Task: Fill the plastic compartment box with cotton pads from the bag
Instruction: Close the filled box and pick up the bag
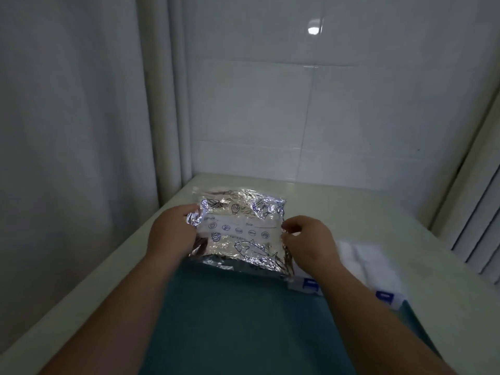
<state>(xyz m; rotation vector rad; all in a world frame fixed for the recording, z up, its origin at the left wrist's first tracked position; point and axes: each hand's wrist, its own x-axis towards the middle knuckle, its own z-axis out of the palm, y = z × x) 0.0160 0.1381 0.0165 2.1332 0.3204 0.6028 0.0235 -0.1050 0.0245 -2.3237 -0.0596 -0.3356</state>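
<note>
Holds bag [238, 231] above teal mat [243, 320], fingers of left hand [170, 231] clamped on its 9 o'clock edge, fingers of right hand [308, 239] pinching the 3 o'clock edge, apparently to open it. Has compartment box [365, 263] at 4 o'clock on counter [446, 266], close for filling.

Your bag [238, 234] is crinkled, foil-like film, mirror-glossy, printed with blue line drawings and a matt white label strip [238, 226]. The teal cloth [243, 320] before you looks matt and even. The desk [351, 207] is pale and smooth with a faint sheen. To your right, the compartment box [365, 261] is cloudy translucent plastic with blue clasps [309, 284]. The wall tiles [351, 104] are glossy; the curtain [67, 131] is matt cloth.
</note>
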